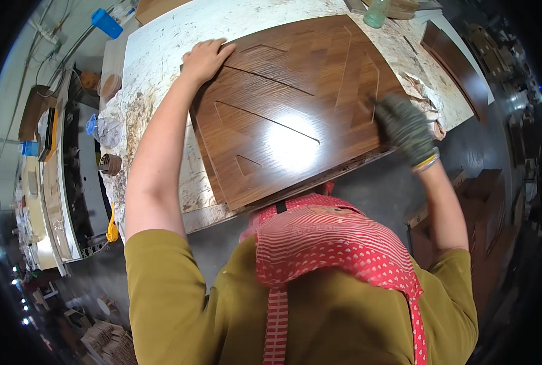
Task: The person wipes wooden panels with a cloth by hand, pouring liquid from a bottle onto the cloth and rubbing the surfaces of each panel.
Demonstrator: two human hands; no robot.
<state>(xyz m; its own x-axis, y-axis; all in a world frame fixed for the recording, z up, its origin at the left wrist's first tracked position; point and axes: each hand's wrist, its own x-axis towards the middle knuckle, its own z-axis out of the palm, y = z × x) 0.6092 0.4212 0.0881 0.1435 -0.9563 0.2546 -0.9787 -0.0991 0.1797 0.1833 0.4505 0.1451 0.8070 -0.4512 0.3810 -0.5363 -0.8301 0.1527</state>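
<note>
A dark brown wood-grain panel (295, 91) with slanted grooves lies on a stained white table, its near edge close to my body. A bright light reflects off its middle. Bare, my left hand (207, 59) rests at the panel's far left edge with its fingers stretched out. My right hand (403, 125) wears a dark camouflage-patterned glove and sits over the panel's right edge. Its fingers are curled and slightly blurred. A thin dark tip shows at them beside a groove; what it belongs to is hidden.
Crumpled paper (426, 100) lies right of the panel, with a dark brown strip (453, 64) beyond. A greenish bottle (376, 13) stands at the back. Along the left are a clear plastic bottle (106, 129), a brown tape roll (109, 164) and a blue container (106, 23).
</note>
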